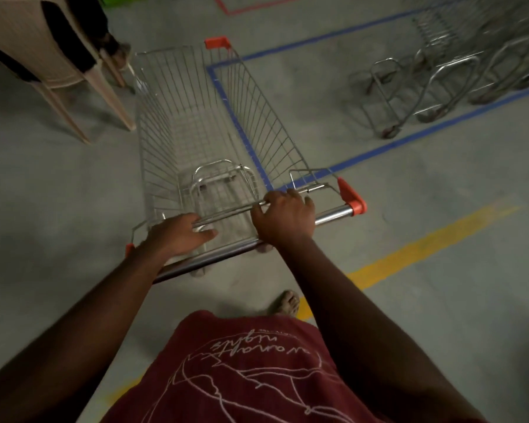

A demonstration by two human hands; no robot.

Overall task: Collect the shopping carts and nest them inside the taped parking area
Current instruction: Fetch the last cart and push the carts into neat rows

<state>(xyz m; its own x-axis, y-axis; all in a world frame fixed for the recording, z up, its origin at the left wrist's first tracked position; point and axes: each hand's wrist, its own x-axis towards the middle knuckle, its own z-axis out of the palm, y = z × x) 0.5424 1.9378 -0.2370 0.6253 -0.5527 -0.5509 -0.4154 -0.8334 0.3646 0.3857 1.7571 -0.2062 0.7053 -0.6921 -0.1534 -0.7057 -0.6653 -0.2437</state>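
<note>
The right hand (283,216) is clamped on the cart handle (333,215); the left hand (177,233) lies half-open over it. Nested carts (434,83) stand inside the blue tape (379,151).

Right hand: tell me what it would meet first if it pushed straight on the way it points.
The right hand grips the cart's handle bar, fingers aimed forward. Straight on, it would probably meet the folded wire child-seat flap first; depth is unclear.
</note>
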